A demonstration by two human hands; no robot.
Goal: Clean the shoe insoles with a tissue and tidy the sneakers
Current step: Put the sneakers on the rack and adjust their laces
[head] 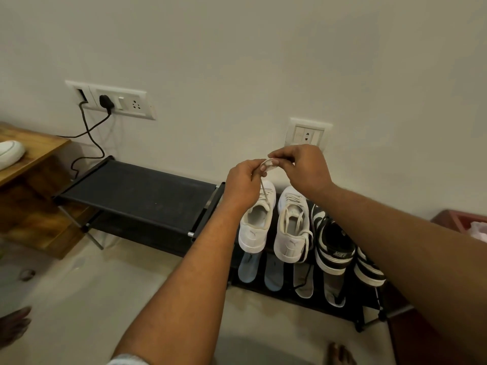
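Two white sneakers stand side by side on the top shelf of a black shoe rack [137,191], heels toward me. Both my hands are raised over the left white sneaker [255,222] and pinch its off-white lace [264,192], which runs up from the shoe. My left hand [243,184] holds the lace from the left; my right hand [300,168] pinches a folded bit of it from the right. The right white sneaker [291,233] has loose laces hanging over its opening. Several insoles [247,267] lie on the lower shelf, pale blue and grey.
A black-and-white sneaker pair [333,246] stands right of the white ones. A wooden table [29,154] with a white object is at far left. A plugged-in cable [89,135] hangs from a wall socket. A red bin [463,222] is at right. Bare feet show on the floor.
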